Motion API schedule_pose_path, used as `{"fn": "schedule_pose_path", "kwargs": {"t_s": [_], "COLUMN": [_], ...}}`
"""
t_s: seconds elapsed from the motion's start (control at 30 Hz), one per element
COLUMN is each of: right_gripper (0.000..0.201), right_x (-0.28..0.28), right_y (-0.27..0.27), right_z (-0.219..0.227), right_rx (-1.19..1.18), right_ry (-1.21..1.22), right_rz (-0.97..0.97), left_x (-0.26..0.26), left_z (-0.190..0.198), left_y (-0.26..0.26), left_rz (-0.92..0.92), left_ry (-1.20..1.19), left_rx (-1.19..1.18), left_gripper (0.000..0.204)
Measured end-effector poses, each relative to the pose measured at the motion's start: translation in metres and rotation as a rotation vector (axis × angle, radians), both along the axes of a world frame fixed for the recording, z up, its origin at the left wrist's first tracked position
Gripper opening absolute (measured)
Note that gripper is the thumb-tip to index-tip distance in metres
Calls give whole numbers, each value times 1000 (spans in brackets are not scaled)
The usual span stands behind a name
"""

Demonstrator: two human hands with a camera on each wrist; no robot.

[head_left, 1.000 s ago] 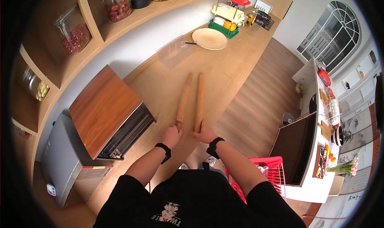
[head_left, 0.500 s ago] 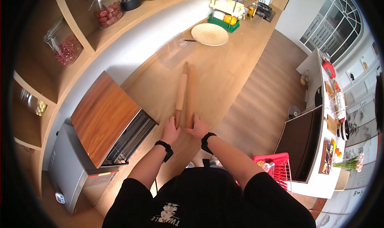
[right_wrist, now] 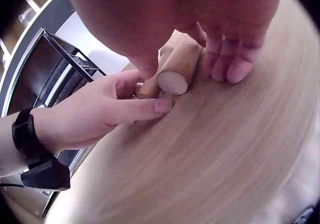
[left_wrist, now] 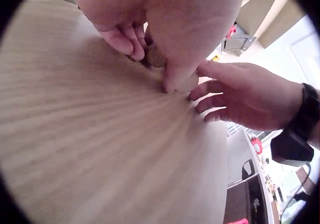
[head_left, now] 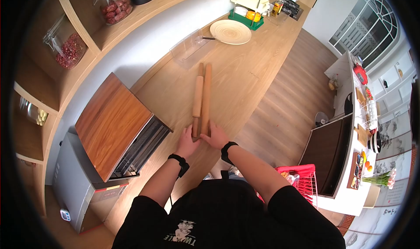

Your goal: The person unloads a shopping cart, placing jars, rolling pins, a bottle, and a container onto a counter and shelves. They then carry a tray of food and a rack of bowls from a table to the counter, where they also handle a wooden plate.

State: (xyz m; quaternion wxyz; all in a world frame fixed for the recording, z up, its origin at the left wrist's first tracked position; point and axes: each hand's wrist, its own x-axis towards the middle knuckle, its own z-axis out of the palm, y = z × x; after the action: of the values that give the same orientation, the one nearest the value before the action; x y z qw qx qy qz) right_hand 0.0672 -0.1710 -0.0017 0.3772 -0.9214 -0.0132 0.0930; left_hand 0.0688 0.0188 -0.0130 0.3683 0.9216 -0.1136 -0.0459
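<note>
Two wooden rolling pins lie side by side on the counter [head_left: 238, 78]. The left one, a rolling pin with handles [head_left: 198, 96], has its near handle held by my left hand [head_left: 186, 143]. My right hand [head_left: 216, 137] holds the near end of the plain rolling pin [head_left: 206, 96], thumb on one side and fingers on the other. In the right wrist view, the plain pin's round end [right_wrist: 173, 82] shows between the two hands, and the left thumb [right_wrist: 162, 105] lies just below it. The pins are nearly parallel, their near ends close together.
An oven-like box with a wood-grain top [head_left: 116, 126] stands left of the hands. Farther back are a clear rack [head_left: 190, 50], a round woven plate [head_left: 230, 31] and a tiered shelf [head_left: 247, 19]. A red basket [head_left: 297, 170] is at the right, below the counter.
The rolling pins have come together from a spread angle to nearly parallel. Both hands have drawn closer to each other at the near ends.
</note>
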Motion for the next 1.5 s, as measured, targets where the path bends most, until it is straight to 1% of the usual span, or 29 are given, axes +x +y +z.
{"fn": "schedule_pose_path", "kwargs": {"t_s": [0.07, 0.17, 0.23, 0.3, 0.37, 0.5, 0.57, 0.6, 0.63, 0.67, 0.73, 0.77, 0.83, 0.9, 0.93, 0.97, 1.03, 1.1, 1.13, 1.17, 1.2, 1.23, 1.3, 1.33, 1.37, 1.43, 1.47, 1.5], "right_gripper": [89, 84, 80, 77, 73, 72, 62, 62, 56, 50, 42, 42, 36, 37, 37, 38, 40, 42, 45, 41, 41, 40, 41, 43, 43, 44, 45, 45], "right_x": [-1, -5, -5, -4, -7, -19, -31, -41, -56, -72, -117, -145, -211, -284, -323, -363, -438, -516, -541, -576, -592, -600, -625, -634, -642, -649, -652, -658], "right_y": [0, 0, -2, -4, -5, -13, -29, -40, -52, -67, -100, -116, -150, -176, -185, -194, -210, -214, -210, -215, -206, -203, -200, -200, -201, -208, -212, -218], "right_z": [6, -2, -4, -5, -10, -4, 1, 3, 2, 2, 9, 5, -13, -17, -18, -24, -38, -63, -55, -76, -62, -47, -46, -47, -48, -49, -49, -55], "right_rx": [-67, -41, -66, -93, -73, -84, 8, 3, 44, 86, 132, 125, 140, 125, 118, -4, -18, -189, -157, -180, -129, -75, 20, 12, 24, 103, 55, 61], "right_ry": [73, 23, 24, 18, -21, -29, -60, -62, -26, 9, 66, 73, 212, 273, 326, 329, 517, 486, 494, 489, 558, 621, 672, 669, 682, 694, 692, 707], "right_rz": [36, 35, 46, 60, 73, 50, 53, 37, -15, -69, -148, -192, -367, -531, -621, -675, -856, -979, -1044, -1071, -1136, -1192, -1307, -1293, -1306, -1269, -1228, -1225], "left_x": [0, 0, 0, 1, 2, 1, -4, -12, -19, -26, -41, -49, -64, -69, -67, -64, -56, -51, -50, -47, -47, -49, -54, -62, -67, -83, -92, -98], "left_z": [-3, -4, -4, -2, -1, -3, -5, 9, 21, 25, 11, 2, -6, -37, -13, 17, -3, 28, 21, 11, 4, 3, 10, 14, 18, 36, 34, 32], "left_y": [2, 1, 0, -1, 0, 5, 8, 10, 11, 14, 27, 33, 42, 52, 45, 35, 42, 27, 27, 32, 35, 33, 29, 27, 24, 11, 6, 5], "left_rz": [-2, -1, 11, 8, 2, 8, 7, 19, 29, 13, -26, -48, -99, -116, -130, -136, -199, -208, -260, -279, -296, -333, -339, -338, -357, -362, -372, -379], "left_ry": [28, 68, -28, -27, -18, 74, 98, 123, 144, 159, 127, 98, 106, -5, 96, 197, 109, 331, 350, 263, 169, 177, 98, 6, 6, 35, 41, 78], "left_rx": [-14, 12, 4, 1, 3, -21, -29, 51, 131, 176, 191, 211, 173, 219, 192, 170, 141, 208, 221, 323, 423, 435, 696, 754, 765, 914, 924, 927], "left_gripper": [78, 76, 76, 76, 77, 85, 88, 91, 95, 100, 100, 100, 99, 97, 94, 91, 85, 79, 79, 79, 80, 80, 84, 90, 90, 94, 94, 95]}}
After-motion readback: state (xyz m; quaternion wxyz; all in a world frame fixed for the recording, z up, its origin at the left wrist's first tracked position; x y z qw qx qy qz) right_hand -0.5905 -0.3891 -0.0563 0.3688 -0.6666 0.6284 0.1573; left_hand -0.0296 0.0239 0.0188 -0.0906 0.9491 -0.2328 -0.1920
